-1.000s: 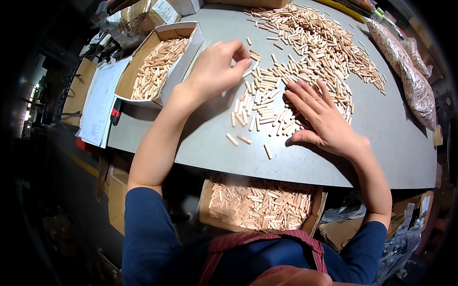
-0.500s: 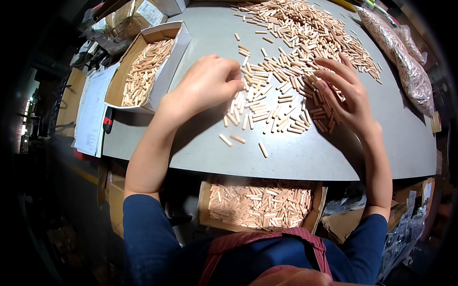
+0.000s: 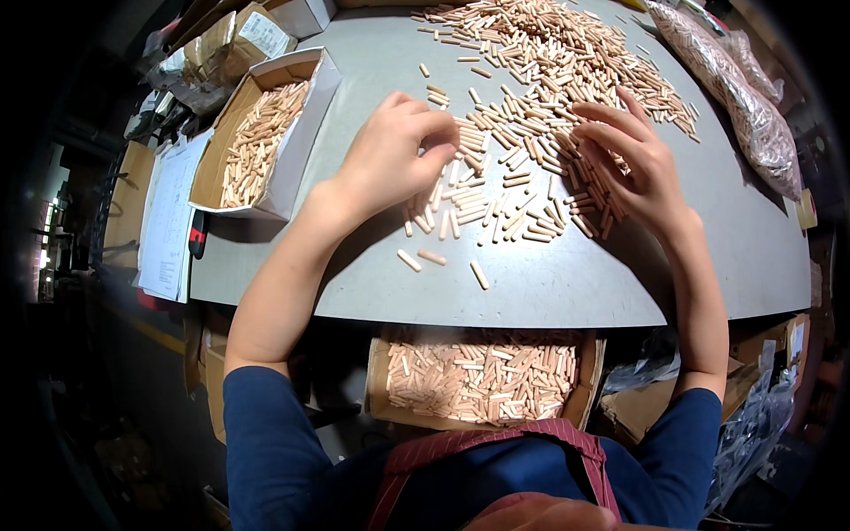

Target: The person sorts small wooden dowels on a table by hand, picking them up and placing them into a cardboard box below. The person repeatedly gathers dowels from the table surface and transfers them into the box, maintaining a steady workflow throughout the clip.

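Observation:
Many short wooden dowels (image 3: 522,208) lie loose on the grey tabletop (image 3: 549,292). My left hand (image 3: 400,150) is over the left edge of the scattered dowels, fingers curled and thumb drawn in toward the index finger. Whatever may be between its fingertips is hidden. On the other side my right hand (image 3: 639,164) hovers open, fingers spread and bent, above dowels in its shadow. Behind both hands the dowels rise into a large heap (image 3: 567,53). A few single dowels lie apart, nearer the front edge.
A white cardboard box (image 3: 305,133) of dowels stands at left, beside papers (image 3: 168,212). Below the table's front edge sits another dowel-filled carton (image 3: 379,380). A full plastic bag (image 3: 735,106) lies at right; a taped parcel (image 3: 217,49) is back left.
The whole view has shifted slightly, moving the tabletop things left. My left hand has moved a little right across the dowels, while my right hand keeps its spread pose.

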A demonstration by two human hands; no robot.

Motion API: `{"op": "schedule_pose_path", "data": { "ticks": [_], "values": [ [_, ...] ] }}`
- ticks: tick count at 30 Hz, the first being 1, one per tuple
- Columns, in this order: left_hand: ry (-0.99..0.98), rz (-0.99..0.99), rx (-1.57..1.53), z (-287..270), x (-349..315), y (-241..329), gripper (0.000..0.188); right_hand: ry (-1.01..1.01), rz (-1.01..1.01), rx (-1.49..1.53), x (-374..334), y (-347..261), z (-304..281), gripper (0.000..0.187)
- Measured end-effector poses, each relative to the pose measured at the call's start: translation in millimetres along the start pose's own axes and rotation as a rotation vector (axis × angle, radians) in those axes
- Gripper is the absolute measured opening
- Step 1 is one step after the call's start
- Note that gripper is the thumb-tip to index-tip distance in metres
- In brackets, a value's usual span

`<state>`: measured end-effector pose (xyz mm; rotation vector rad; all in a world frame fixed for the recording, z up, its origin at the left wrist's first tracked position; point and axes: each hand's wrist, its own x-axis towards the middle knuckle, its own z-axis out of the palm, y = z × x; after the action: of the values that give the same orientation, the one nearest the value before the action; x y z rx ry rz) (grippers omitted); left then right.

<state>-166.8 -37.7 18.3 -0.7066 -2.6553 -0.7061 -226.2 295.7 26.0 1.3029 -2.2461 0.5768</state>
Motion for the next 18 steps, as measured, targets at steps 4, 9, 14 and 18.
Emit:
{"op": "schedule_pose_path", "data": {
  "ticks": [4, 9, 14, 18],
  "values": [
    [0.040, 0.063, 0.033, 6, -1, -1, 0.008, 0.032, 0.008, -0.004, 0, 3, -3, 0.016],
    [0.061, 0.095, 0.085, 8, -3, 6, 0.009, 0.032, -0.006, -0.014, 0, 2, -5, 0.016],
    [0.055, 0.081, 0.115, 6, -4, 5, 0.009, 0.016, -0.034, -0.016, 1, 0, -4, 0.020],
    [0.291, -0.078, 0.112, -17, 6, -6, 0.009, 0.087, 0.000, -0.028, 1, -1, -5, 0.025]
  ]
}}
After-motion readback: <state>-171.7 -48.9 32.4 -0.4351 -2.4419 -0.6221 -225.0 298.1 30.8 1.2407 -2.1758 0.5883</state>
